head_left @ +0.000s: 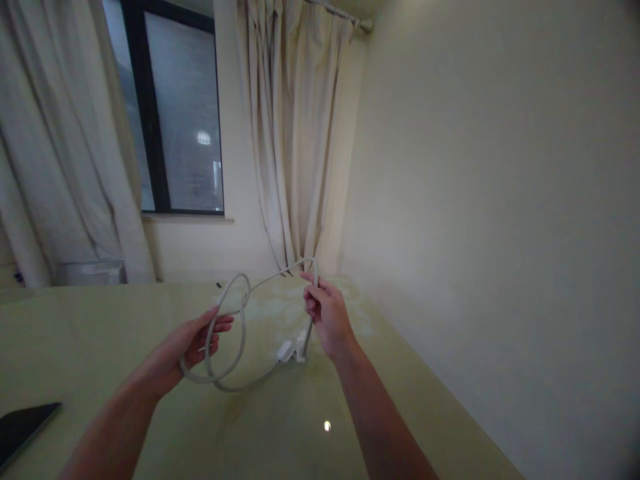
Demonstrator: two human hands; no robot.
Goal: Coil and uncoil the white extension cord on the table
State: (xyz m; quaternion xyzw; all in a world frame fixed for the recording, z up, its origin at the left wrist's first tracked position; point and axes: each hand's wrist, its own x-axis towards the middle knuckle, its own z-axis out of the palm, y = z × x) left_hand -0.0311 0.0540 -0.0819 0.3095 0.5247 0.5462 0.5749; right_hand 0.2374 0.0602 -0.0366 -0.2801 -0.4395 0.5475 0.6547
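A white cable (243, 333) runs between my two hands, partly looped in the air above the table. My left hand (197, 340) is closed around the loops on the left, its fingers curled through them. With thumb and fingers pinched, my right hand (325, 310) grips a stretch of the same cable, which arches above the fingers and hangs down below them. Two white connector ends, one a small block (286, 351) and the other a plug (301, 347), are close together just below my right hand.
The pale greenish glossy table (270, 433) spans the lower view, bounded by a wall (475, 233) on the right. A dark flat object (25, 427) lies at the left edge. Behind are curtains (295, 133), a dark-framed window (185, 113) and a grey boxy object (91, 273).
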